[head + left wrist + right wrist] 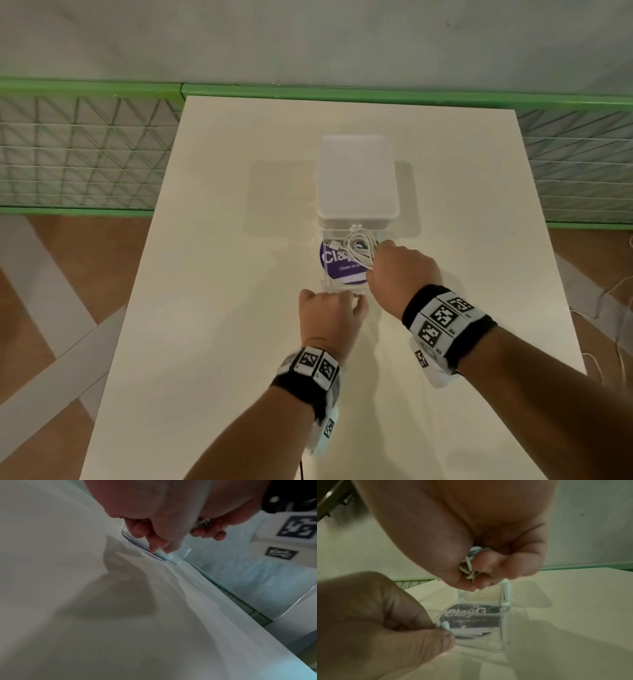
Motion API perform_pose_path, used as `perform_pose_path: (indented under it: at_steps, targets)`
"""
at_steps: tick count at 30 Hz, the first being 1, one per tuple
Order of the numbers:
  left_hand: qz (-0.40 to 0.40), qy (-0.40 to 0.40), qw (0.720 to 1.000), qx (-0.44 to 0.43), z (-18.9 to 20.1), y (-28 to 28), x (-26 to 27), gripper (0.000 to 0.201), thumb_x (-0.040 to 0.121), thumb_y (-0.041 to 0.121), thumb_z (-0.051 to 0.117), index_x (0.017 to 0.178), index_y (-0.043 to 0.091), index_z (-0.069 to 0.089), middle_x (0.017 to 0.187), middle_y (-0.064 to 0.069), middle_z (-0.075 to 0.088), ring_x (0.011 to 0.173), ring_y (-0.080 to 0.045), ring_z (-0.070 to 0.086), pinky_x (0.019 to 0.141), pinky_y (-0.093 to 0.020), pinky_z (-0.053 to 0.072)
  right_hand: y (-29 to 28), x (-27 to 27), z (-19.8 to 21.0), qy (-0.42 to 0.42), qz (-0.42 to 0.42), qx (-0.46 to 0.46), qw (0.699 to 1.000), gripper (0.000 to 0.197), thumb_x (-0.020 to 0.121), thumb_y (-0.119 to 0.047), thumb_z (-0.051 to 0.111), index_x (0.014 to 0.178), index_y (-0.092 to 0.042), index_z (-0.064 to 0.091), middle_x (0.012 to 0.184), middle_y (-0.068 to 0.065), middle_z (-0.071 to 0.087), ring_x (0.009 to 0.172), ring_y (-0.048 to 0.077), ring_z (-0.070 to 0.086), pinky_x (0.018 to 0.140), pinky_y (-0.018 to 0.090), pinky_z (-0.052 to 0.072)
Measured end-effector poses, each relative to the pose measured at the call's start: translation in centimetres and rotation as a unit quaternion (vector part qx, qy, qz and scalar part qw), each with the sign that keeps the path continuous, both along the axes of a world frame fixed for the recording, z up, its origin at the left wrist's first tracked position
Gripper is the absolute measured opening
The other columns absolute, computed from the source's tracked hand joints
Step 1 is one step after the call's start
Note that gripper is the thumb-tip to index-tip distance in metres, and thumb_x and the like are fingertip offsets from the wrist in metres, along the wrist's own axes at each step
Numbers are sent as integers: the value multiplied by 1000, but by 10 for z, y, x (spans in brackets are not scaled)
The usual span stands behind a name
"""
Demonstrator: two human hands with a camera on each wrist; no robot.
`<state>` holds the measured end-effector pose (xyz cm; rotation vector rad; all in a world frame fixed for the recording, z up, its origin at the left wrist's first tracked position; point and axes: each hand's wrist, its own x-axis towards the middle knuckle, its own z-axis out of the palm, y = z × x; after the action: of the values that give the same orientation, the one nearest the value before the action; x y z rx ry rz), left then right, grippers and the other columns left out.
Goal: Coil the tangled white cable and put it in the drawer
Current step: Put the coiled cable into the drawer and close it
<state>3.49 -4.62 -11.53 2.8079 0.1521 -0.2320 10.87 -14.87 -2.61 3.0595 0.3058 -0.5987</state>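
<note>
A clear drawer [339,291] stands pulled out from a white box [358,174] at the middle of the white table [239,342]. The coiled white cable [359,246] hangs over the drawer's right half, its loops bunched in my right hand [375,257]. The right wrist view shows the cable [468,568] squeezed between fingers and palm of that right hand [474,574], just above the drawer [503,628]. My left hand [358,301] pinches a small white piece at the drawer's front edge. A purple card [334,262] lies on the drawer floor.
A green mesh fence [85,154] runs behind the table. The table's right edge [548,274] lies past my right wrist, and thin white wires [609,298] trail on the floor there. Bare tabletop spreads to the left of the box.
</note>
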Motion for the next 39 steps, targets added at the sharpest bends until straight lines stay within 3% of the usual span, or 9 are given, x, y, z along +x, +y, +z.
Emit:
perform_pose_path:
  at_steps: [4,9,16,21,24,26,30,35,39]
  targets:
    - [-1,13,1000,-11,4,-4,-10,47,92,50,46,62,20,66,45,0,60,42,-20,53,74,-37,42,17,-6,-9,32,-7,-35,999,17,92,-15,56,105,-7,51,92,5,70,84,26,70,63,31,46]
    - [3,28,1000,-14,4,-6,-14,49,95,50,43,65,20,67,47,2,62,43,-20,55,75,-37,41,13,-7,-11,37,-80,-30,996,19,92,-14,52,109,-4,50,86,5,64,78,26,65,62,31,45]
    - [-2,11,998,-54,10,-1,-16,49,82,37,20,65,19,62,47,0,62,42,-25,49,73,-38,44,34,4,-26,39,-131,-7,991,20,96,-14,54,112,-3,51,100,9,71,93,27,71,64,31,45]
    - [-11,22,999,-40,7,7,-12,25,80,26,42,60,22,56,46,0,60,41,-24,37,66,-34,32,46,13,-43,38,-131,5,991,18,96,-13,54,112,-4,53,103,8,70,96,26,70,67,32,47]
    - [-21,33,998,-55,12,10,-6,17,84,26,46,73,23,58,59,0,67,49,-25,49,69,-35,33,48,25,-50,30,-143,12,989,19,96,-15,55,112,-5,54,103,8,70,96,26,70,67,32,47]
    - [-28,41,996,-69,17,12,0,20,86,29,41,87,22,60,75,2,71,63,-24,61,77,-37,39,50,34,-52,37,-142,15,989,18,95,-15,57,112,-7,57,104,7,69,97,25,69,68,33,48]
    - [-24,-7,996,-88,15,19,0,29,89,31,55,111,17,68,103,0,76,89,-25,69,83,-42,47,52,43,-54,60,-151,40,986,15,93,-17,59,106,-9,61,97,5,64,95,26,67,70,33,48]
    - [-24,-28,994,-99,9,24,0,40,90,40,36,114,28,65,107,7,73,95,-23,63,79,-41,46,45,46,-54,84,-188,126,970,12,93,-22,58,89,-11,56,89,6,62,81,26,60,69,33,50]
    - [-16,-27,994,-104,6,27,-2,32,93,36,46,117,29,65,115,9,71,102,-21,61,84,-41,47,39,38,-46,89,-216,209,950,19,83,-29,70,89,-12,63,89,6,70,78,24,64,66,28,49]
